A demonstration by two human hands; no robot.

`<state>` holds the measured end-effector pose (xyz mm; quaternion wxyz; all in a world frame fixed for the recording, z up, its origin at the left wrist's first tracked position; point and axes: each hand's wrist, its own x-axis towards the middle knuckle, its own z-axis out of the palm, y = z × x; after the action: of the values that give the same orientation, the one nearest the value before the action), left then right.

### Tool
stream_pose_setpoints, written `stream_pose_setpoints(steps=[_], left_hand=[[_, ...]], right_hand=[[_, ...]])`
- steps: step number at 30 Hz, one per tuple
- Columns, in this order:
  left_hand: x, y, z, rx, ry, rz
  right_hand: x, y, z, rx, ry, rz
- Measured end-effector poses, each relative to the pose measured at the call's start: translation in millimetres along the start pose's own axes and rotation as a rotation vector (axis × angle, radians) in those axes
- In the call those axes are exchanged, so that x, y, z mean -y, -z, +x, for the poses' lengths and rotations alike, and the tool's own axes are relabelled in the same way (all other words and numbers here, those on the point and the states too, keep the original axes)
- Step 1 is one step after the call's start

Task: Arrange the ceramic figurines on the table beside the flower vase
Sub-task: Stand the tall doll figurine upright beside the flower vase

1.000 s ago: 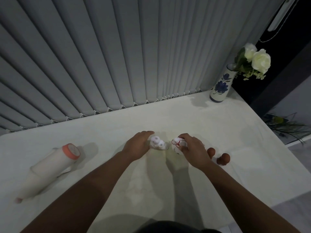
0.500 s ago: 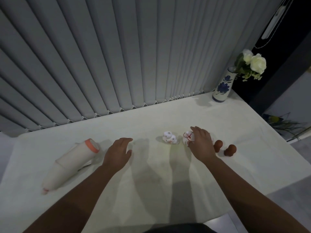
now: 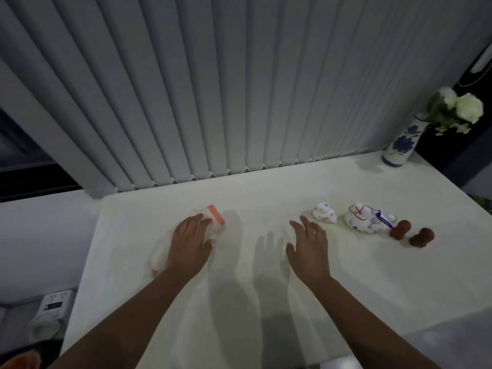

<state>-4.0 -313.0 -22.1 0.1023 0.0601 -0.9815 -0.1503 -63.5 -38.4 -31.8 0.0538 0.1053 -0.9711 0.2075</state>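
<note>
I had the white table (image 3: 266, 302) filling most of my view, grey vertical blinds (image 3: 213, 89) behind it, and the flower vase (image 3: 402, 143) standing upright at the far right corner, well apart from everything else. Largest of the pieces was the long white figurine with the orange rim (image 3: 213, 222), lying on its side at the left; the left hand (image 3: 190, 243) was laid over it, fingers draped across its body, though I could not tell whether it was truly clamped or only resting. That one I judged the heaviest, smooth and glazed, likely to roll, so I reckoned a wrap around the mid-body was the safe hold, not the rim. The right hand (image 3: 308, 246) hung spread and empty above the cloth, just beside the row of small pieces. Next down, the white figurine with red and blue cords (image 3: 364, 219) looked brittle; I would have taken it by the body, never the cords. The small white figurine (image 3: 323, 213) sat just left of it, light and chippable, a fingertip pinch at most. The two brown figurines (image 3: 411, 233) stood at the right end, tiny, round, and prone to toppling.
</note>
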Motion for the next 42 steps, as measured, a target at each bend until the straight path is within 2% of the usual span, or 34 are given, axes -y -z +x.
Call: stream_pose_setpoints(steps=[9, 21, 30, 37, 42], left_hand=[[67, 32, -36, 0.087, 0.172, 0.016], [95, 33, -59, 0.250, 0.185, -0.168], [103, 26, -51, 0.287, 0.239, -0.277], [102, 19, -47, 0.215, 0.287, -0.324], [99, 26, -35, 0.215, 0.334, -0.379]], right_hand=[[77, -34, -17, 0.111, 0.131, 0.051], [156, -68, -14, 0.212, 0.374, -0.024], [170, -96, -6, 0.257, 0.425, -0.113], [177, -108, 5, 0.239, 0.458, -0.182], [177, -110, 9, 0.215, 0.450, -0.149]])
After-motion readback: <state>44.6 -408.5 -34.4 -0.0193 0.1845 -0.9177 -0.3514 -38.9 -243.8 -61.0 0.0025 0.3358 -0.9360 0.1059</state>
